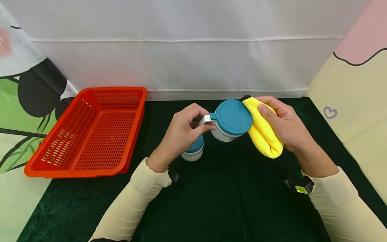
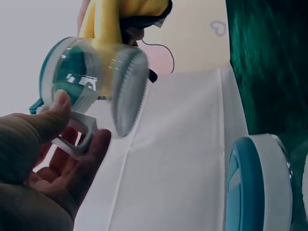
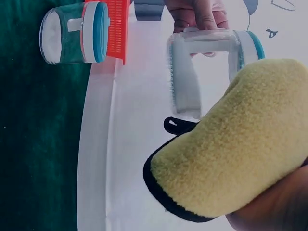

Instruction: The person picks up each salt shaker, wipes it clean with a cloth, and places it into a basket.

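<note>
1. Jar [image 1: 223, 136] was held up off the bench [image 1: 217, 201], between the two hands, its blue lid [image 1: 234, 117] uppermost; lifting it presumably let the yellow cloth [image 1: 263, 129] reach its glass side.
2. Left hand [image 1: 185, 126] was closed on the jar's white handle [image 1: 206, 119], thumb and fingers bent round it; that grip probably steadied the jar while keeping skin off most of the glass.
3. Right hand [image 1: 284, 122] was closed on the folded cloth, thumb lying over it, and the cloth appeared to touch the jar opposite the handle; the folding likely made a thick, soft pad; how tightly the hidden fingers pressed could not be told.
4. Second jar [image 1: 194, 151], also blue-lidded, stood upright on the bench, partly hidden by the left hand; it seemed placed within easy reach, yet apart from the cloth.
5. Red basket [image 1: 75, 173] sat to the left, well apart from the held jar; that place likely kept it out of both arms' way.
</note>
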Demonstrator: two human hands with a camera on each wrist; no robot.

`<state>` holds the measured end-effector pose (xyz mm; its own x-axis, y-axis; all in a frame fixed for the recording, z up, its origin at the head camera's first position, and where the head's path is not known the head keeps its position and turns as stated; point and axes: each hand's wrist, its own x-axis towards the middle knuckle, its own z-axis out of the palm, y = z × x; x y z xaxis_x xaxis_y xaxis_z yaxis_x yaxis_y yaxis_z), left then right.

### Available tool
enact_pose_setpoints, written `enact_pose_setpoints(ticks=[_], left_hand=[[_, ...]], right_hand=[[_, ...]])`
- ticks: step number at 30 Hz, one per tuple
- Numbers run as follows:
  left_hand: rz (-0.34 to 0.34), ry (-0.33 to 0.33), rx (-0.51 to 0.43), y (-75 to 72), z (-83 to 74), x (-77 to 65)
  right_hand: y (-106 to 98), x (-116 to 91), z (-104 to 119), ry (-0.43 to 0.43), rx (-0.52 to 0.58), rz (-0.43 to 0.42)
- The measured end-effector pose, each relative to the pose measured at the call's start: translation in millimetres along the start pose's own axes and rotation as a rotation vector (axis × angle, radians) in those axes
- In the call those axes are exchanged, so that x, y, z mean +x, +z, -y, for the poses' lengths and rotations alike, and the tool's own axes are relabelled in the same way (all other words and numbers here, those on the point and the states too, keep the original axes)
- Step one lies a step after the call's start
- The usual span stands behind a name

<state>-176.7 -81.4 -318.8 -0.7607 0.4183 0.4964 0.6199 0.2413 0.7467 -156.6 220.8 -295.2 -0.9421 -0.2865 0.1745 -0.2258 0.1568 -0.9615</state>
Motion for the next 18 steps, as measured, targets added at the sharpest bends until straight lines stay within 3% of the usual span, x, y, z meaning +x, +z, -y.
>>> enact_pose_setpoints(ticks=[6,12,15,18], left_hand=[[-0.02,-0.058,-0.003,1.6,0.6,-1.1],[-0.089,-0.101,-0.024,1.0,4.4,-0.1],[-0.12,-0.116,-0.022,-1.8,5.5,1.2],[-0.107,-0.119,-0.025,-4.9,4.6,1.6]], right_hand=[[4.3,2.6,-1.3,-0.065,-0.229,-0.066],[18.2,-3.5,10.5,-0.238,-0.544,-0.175],[26.5,-11.9,20.3,-0.305,-0.707,-0.164],[28.7,-14.0,29.5,-0.332,-0.836,-0.14]])
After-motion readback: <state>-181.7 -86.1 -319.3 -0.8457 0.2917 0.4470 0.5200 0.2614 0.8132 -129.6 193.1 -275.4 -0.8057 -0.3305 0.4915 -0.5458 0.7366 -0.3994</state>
